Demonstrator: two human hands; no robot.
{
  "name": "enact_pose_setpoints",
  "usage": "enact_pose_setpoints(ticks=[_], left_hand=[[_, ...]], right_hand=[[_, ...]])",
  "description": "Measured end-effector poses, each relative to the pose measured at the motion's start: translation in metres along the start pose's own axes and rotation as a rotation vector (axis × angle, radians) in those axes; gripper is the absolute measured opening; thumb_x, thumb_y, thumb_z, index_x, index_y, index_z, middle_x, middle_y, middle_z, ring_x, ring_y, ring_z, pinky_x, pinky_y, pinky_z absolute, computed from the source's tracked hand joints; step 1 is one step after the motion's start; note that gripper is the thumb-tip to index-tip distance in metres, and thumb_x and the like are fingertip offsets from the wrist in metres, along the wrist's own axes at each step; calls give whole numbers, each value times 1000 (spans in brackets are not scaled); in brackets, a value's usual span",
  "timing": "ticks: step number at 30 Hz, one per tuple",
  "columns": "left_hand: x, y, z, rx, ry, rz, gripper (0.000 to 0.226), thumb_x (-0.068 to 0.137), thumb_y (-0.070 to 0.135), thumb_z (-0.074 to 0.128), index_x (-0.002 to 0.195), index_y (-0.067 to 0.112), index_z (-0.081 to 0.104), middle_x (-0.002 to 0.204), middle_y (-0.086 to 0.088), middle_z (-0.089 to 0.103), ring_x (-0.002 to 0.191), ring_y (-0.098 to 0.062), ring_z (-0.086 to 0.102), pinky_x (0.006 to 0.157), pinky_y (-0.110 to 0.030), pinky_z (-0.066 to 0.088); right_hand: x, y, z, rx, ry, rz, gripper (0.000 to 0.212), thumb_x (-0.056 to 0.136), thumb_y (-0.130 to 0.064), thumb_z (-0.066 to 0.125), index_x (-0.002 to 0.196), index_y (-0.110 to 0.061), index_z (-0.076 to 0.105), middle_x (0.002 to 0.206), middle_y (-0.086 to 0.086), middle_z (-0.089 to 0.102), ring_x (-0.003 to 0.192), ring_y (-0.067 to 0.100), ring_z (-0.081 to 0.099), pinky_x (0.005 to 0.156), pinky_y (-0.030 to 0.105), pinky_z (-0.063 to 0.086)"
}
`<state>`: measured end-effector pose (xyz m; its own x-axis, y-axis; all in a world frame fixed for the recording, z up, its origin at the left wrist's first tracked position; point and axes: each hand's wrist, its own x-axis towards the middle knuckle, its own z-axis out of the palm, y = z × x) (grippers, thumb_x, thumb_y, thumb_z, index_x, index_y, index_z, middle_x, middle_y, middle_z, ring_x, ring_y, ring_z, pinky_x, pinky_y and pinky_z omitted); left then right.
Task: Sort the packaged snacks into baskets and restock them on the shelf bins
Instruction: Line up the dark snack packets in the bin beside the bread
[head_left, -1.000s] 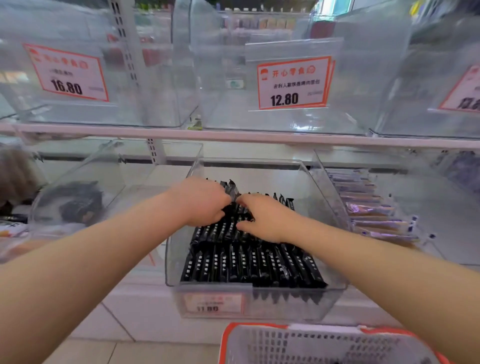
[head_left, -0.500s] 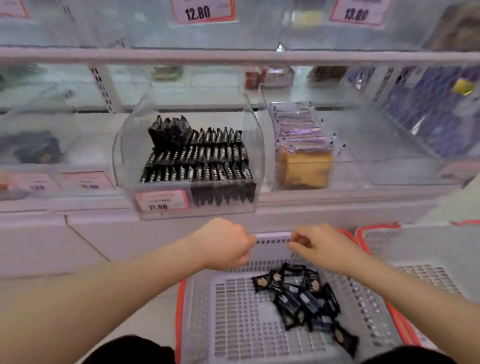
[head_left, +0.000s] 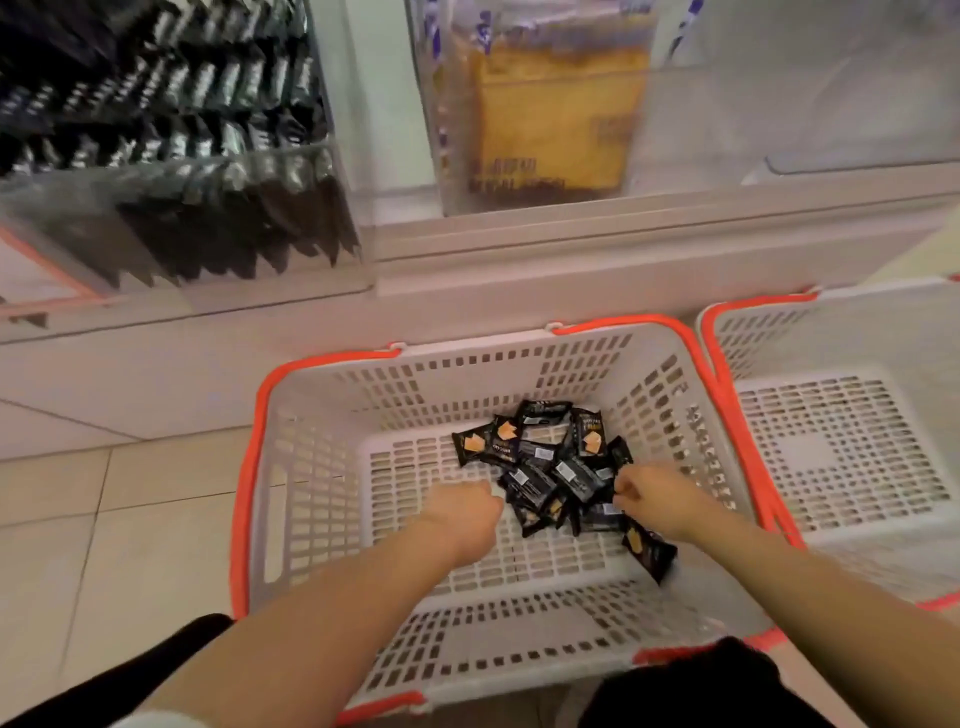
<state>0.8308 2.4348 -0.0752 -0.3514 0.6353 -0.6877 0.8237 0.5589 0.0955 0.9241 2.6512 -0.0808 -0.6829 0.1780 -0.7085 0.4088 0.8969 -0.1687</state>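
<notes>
Black snack packets (head_left: 550, 467) heaped between left hand (head_left: 465, 512) and right hand (head_left: 657, 499).

Snack packets (head_left: 545, 467): white print, too small to read
Yellow pack (head_left: 550, 114): dark print, blurred; unreadable
Bin label (head_left: 36, 291): cut off; illegible

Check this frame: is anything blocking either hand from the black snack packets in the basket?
Nothing visible does. The left hand and right hand are inside the open-topped basket, at either side of the black snack packets.
</notes>
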Motion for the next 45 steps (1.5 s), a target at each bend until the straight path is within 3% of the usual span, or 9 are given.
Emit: enact_pose_setpoints(ticks=[3, 6, 13, 19, 24, 27, 30, 35, 45], left_hand=[[21, 2, 15, -70, -4, -6, 35, 94, 14, 37, 126, 8, 46, 134, -13, 40, 115, -29, 43, 88, -37, 42], [43, -1, 27, -92, 2, 13, 40, 95, 19, 39, 134, 10, 41, 143, -12, 31, 130, -29, 31, 104, -41, 31], [90, 0, 48, -125, 1, 4, 55, 92, 14, 44, 143, 13, 25, 149, -9, 22, 134, -28, 24, 108, -39, 27], [126, 5, 59, -29, 142, 154, 77, 81, -5, 52, 147, 13, 16, 152, -7, 16, 137, -26, 17, 110, -37, 23], [144, 0, 61, 61, 224, 293, 53, 93, 19, 49, 143, 16, 29, 144, -4, 34, 133, -22, 26, 104, -34, 24], [139, -5, 50, -330, 269, 219, 59, 88, 41, 57, 139, 17, 38, 135, -2, 47, 122, -18, 41, 98, -27, 33], [125, -2, 37, -1127, 249, -20, 43, 88, 33, 61, 127, 17, 53, 122, 1, 60, 104, -10, 56, 88, -18, 41], [107, 12, 36, -2340, 57, -206, 33, 96, 24, 37, 118, 8, 56, 107, -9, 70, 102, -19, 64, 88, -34, 48], [107, 21, 48, -2316, 125, -400, 32, 96, 20, 45, 123, 4, 53, 119, -14, 63, 105, -23, 61, 80, -33, 52]], right_hand=[[35, 1, 21, 14, -18, 5, 16, 97, -27, 44, 87, -16, 51, 99, 8, 60, 83, 20, 53, 67, 29, 39], [63, -2, 38, 46, 45, 30, 34, 96, -34, 47, 122, -11, 49, 124, 10, 52, 109, 25, 52, 84, 34, 46], [91, -13, 76, -8, 136, 143, 53, 91, -32, 55, 133, -6, 36, 132, 13, 41, 118, 29, 45, 90, 36, 45], [87, -1, 73, 1077, 180, 393, 37, 84, -22, 64, 116, -6, 54, 108, 10, 61, 90, 22, 57, 79, 33, 48], [76, 4, 59, 1979, 27, 458, 16, 94, -15, 46, 106, -8, 55, 95, 10, 62, 83, 23, 59, 77, 36, 47], [70, 5, 51, 2215, -1, 331, 22, 94, -11, 35, 97, -5, 56, 92, 12, 63, 84, 23, 61, 78, 35, 49], [66, 3, 47, 2319, -59, 204, 30, 92, -10, 29, 107, -3, 54, 97, 19, 64, 85, 26, 64, 72, 35, 51], [68, 1, 49, 2164, -133, 164, 34, 96, -35, 41, 107, -9, 61, 89, 13, 71, 72, 19, 68, 61, 27, 53], [69, -9, 56, 1714, -164, -4, 19, 90, -4, 55, 101, -16, 63, 87, -2, 71, 77, 10, 66, 62, 21, 51]])
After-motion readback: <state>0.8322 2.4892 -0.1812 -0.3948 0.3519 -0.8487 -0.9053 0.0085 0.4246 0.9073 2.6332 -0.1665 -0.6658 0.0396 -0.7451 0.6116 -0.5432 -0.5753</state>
